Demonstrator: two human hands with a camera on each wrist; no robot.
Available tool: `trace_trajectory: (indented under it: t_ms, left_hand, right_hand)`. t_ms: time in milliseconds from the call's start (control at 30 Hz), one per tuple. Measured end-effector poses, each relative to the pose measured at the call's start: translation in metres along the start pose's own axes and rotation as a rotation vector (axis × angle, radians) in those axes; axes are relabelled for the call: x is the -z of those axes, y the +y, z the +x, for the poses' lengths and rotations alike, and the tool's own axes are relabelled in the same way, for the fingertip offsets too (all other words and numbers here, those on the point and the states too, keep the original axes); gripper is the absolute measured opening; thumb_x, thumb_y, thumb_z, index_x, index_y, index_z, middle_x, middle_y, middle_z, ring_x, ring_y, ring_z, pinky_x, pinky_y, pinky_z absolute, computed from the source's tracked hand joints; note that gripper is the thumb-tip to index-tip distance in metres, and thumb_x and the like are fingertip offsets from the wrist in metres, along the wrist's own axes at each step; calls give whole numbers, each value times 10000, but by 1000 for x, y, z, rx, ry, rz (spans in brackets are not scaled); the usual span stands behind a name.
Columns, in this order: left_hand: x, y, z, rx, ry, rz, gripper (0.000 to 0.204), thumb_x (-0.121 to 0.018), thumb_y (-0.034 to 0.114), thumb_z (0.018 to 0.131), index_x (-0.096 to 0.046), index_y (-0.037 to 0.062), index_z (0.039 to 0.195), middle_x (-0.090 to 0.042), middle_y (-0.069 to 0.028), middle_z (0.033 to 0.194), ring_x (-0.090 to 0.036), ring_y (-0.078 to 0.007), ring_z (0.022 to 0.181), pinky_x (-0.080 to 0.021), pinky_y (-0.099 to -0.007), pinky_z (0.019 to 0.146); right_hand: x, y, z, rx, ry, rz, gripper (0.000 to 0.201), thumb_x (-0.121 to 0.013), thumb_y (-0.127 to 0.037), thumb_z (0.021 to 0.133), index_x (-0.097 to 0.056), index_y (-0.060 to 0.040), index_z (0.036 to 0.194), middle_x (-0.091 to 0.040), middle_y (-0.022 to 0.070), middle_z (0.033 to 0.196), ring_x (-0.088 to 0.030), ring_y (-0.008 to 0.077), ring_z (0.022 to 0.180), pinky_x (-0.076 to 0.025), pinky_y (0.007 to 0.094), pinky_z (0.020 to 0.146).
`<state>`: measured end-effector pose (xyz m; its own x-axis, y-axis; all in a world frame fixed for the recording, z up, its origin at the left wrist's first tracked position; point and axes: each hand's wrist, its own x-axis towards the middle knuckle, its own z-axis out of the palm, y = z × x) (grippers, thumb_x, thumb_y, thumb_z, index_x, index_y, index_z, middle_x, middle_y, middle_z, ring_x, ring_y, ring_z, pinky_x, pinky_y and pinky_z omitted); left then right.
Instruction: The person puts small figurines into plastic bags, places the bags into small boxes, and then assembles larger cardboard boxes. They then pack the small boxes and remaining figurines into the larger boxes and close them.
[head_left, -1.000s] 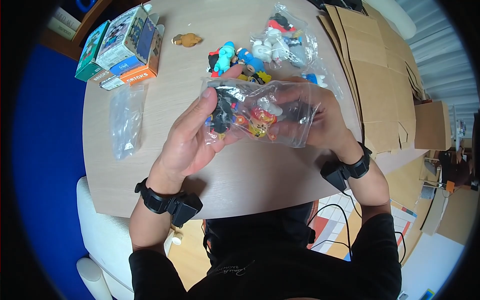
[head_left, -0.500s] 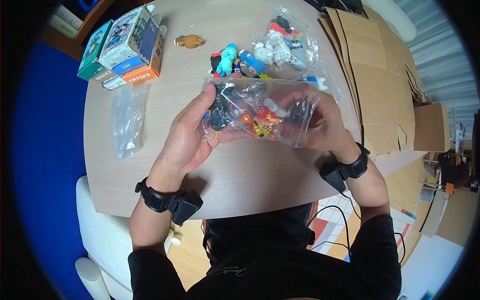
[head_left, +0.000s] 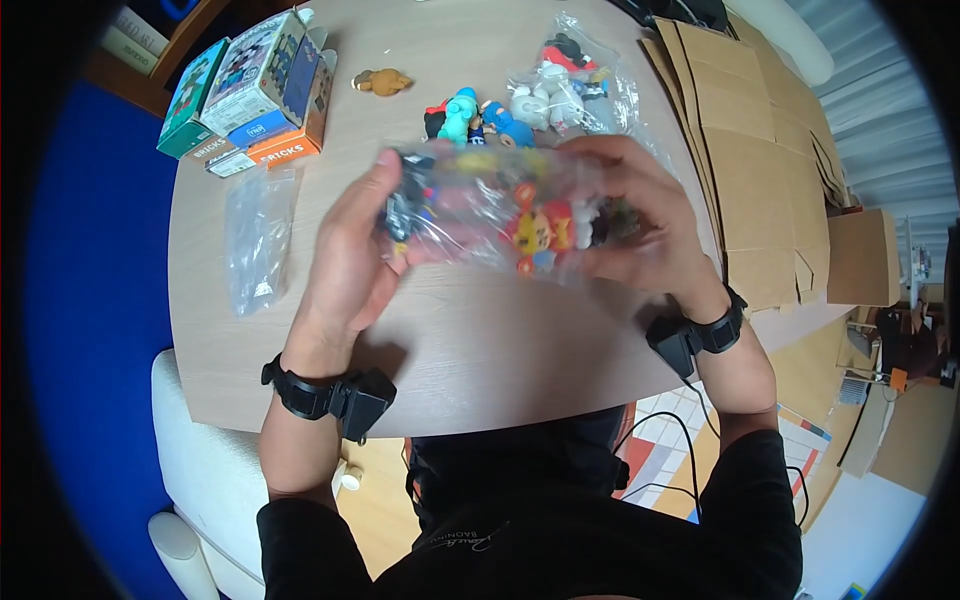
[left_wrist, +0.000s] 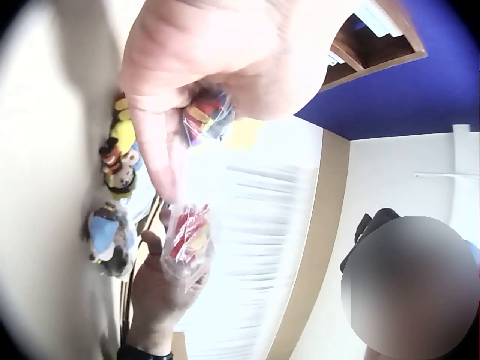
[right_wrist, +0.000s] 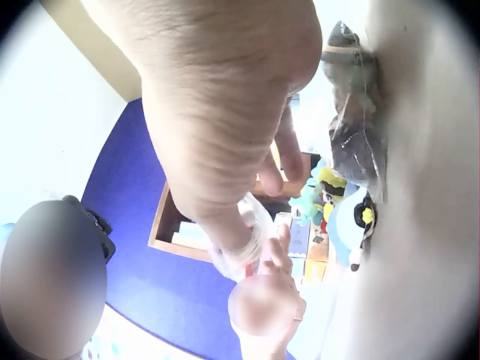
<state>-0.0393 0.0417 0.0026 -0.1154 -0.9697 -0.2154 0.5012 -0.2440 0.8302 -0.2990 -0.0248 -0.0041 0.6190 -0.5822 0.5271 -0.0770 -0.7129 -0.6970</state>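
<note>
A clear plastic bag (head_left: 470, 225) with small toy figures in it is held above the table between both hands. My left hand (head_left: 343, 235) grips its left end, thumb on top, beside a dark figure (head_left: 408, 195). My right hand (head_left: 665, 215) holds the right end, fingers curled over the plastic. Near those fingers lies a red-and-yellow figure (head_left: 540, 235), slightly blurred. In the left wrist view, red shows through the far end of the bag (left_wrist: 191, 240). The right wrist view has the bag partly hidden behind the right hand (right_wrist: 225, 112).
Beyond the bag sit loose toy figures (head_left: 460, 115) and another clear bag of figures (head_left: 560, 100). A brown figure (head_left: 382, 82) lies alone. Brick-set boxes (head_left: 255, 85) and a flat plastic bag (head_left: 258, 240) are at left; folded cardboard (head_left: 755, 150) is at right.
The bag and left hand have shifted a little left and up. The red-and-yellow figure has turned and now lies more sideways, with white and dark parts showing near the right fingers.
</note>
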Motion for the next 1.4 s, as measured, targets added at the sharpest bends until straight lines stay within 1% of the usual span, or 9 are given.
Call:
trace_trajectory:
  t_ms: [133,267,400,600,767,867,1067,1167,1400]
  left_hand:
    - [3,13,2,-317,270,-130,471,-336,344,1045,-499,-31,1279,-658,-182,1117,-685,-253,963,-601,-377,796]
    - [22,18,4,-560,392,-231,466,-311,354,1039,-513,10,1280,-661,-129,1134,-684,-249,948,-601,-358,766]
    - [23,9,3,-524,277,-308,441,-321,356,1021,-555,39,1218,-671,-92,1110,-683,-229,916,-571,-332,630]
    - [17,-5,3,-171,34,-273,450,-356,374,997,-565,23,1186,-677,-116,1077,-684,-224,897,-536,-323,568]
    - [3,-28,9,-52,10,-288,506,-252,337,1051,-476,-13,1340,-660,-186,1119,-671,-256,960,-537,-352,824]
    - [-9,-28,10,-54,78,-180,519,-346,375,1026,-475,4,1364,-684,-159,1031,-680,-248,854,-547,-334,703]
    - [-7,-29,7,-96,-63,-139,508,-209,320,1052,-396,36,1430,-643,-153,1138,-668,-232,927,-539,-353,812]
    - [-10,-28,7,-141,-23,-137,541,-280,356,1038,-362,21,1455,-634,-175,1196,-674,-236,924,-544,-317,796]
    - [-20,-27,2,-206,9,41,585,-260,382,1037,-275,25,1501,-544,-173,1336,-557,-234,1195,-443,-357,1004]
  right_hand:
    - [3,5,-8,-282,131,102,466,-846,-44,683,-613,-37,1087,-584,23,1003,-542,122,861,-421,256,844]
    - [-2,6,-7,-350,198,144,467,-780,2,763,-591,-67,1185,-562,-14,743,-550,66,696,-457,211,684]
    - [-14,-3,-1,-379,241,271,448,-724,13,825,-567,-56,1240,-626,15,814,-619,94,768,-491,240,716]
    - [-7,-7,-5,-314,130,244,330,-624,37,892,-560,0,1213,-594,51,994,-598,117,850,-482,241,765]
    - [-8,7,-9,-232,145,183,198,-575,63,887,-621,-4,1068,-552,114,1209,-605,169,963,-493,273,794]
    - [-6,11,-10,-155,66,236,204,-550,82,869,-617,4,1045,-508,125,1265,-565,192,1052,-478,288,842]
    - [1,0,-7,-172,149,427,197,-554,94,844,-622,-13,995,-508,126,1258,-560,194,1051,-476,301,867]
    - [0,1,-7,-180,128,358,198,-556,104,834,-620,-15,978,-513,119,1255,-569,196,1026,-485,308,863]
    - [-5,4,-4,-120,56,185,287,-617,84,819,-659,-35,1077,-611,127,1210,-614,209,1049,-509,307,842]
